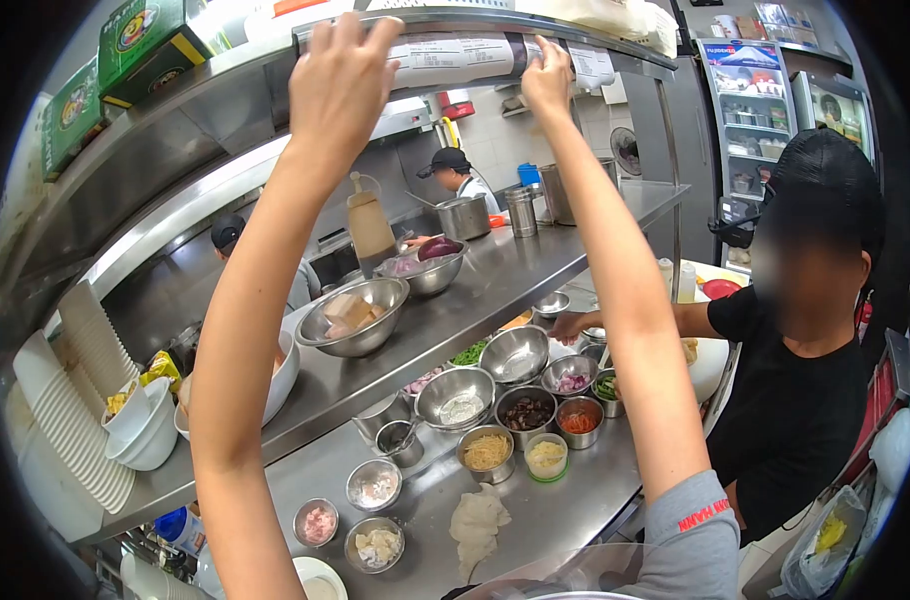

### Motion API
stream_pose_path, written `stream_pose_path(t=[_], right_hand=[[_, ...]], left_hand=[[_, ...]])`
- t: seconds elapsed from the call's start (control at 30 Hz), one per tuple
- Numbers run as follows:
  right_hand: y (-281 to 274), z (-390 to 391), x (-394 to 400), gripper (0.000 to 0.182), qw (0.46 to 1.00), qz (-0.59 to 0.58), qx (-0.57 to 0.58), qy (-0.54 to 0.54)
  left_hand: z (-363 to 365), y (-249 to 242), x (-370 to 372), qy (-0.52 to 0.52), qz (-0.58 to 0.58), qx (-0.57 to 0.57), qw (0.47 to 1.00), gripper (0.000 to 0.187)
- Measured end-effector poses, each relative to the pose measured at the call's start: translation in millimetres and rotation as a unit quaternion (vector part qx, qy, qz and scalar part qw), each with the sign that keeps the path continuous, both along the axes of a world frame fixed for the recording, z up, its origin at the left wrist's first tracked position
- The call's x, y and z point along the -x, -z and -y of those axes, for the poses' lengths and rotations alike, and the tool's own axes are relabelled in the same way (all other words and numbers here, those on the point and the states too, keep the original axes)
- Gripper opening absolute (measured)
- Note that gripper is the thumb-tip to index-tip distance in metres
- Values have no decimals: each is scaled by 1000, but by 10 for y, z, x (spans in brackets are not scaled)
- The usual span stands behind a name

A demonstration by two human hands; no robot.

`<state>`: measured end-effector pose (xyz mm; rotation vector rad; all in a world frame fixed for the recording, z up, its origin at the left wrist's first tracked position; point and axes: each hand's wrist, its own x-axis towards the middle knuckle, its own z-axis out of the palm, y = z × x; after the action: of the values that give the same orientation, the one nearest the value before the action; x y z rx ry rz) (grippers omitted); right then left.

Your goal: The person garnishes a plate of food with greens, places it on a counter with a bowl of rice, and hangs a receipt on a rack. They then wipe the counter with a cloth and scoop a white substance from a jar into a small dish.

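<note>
Between the hands hang printed slips; another slip rightward.

White slips printed in black between the hands, green boxes with yellow edging to their left, dark purple vegetable below them, orange shreds and silver-grey bench farther below, grey sleeve with red lettering

I log paper slips hanging from an upper rail. Below it, a steel shelf carries bowls and a pot; on the counter, metal containers and a pale flat piece.
</note>
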<state>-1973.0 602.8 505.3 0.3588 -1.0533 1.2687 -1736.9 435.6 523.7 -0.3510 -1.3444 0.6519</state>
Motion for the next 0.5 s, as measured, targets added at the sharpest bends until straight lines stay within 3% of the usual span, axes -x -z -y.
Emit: stream_pose_path(t=[0.13,0.17,0.2,0.23,0.27,0.3,0.5], right_hand=[[41,-74,-191,26,999,46,2,-13],[18,-48,-134,31,993,31,114,-28],[-46,-35,-134,34,955,60,216,-195],[-106,-19,-155,37,878,85,310,-355],[-149,-37,-95,40,765,108,392,-500],[-176,-129,216,48,688,102,356,-624],[46,-100,-89,40,715,-11,395,-576]], left_hand=[[38,-42,200,-85,-23,88,992,34],[54,-34,225,-79,-7,78,994,33],[75,-36,244,-82,1,68,994,32],[88,-32,245,-86,10,57,995,32],[98,-20,247,-90,22,47,995,32],[104,-19,247,-86,21,53,995,30],[47,-60,118,-68,80,25,994,27]])
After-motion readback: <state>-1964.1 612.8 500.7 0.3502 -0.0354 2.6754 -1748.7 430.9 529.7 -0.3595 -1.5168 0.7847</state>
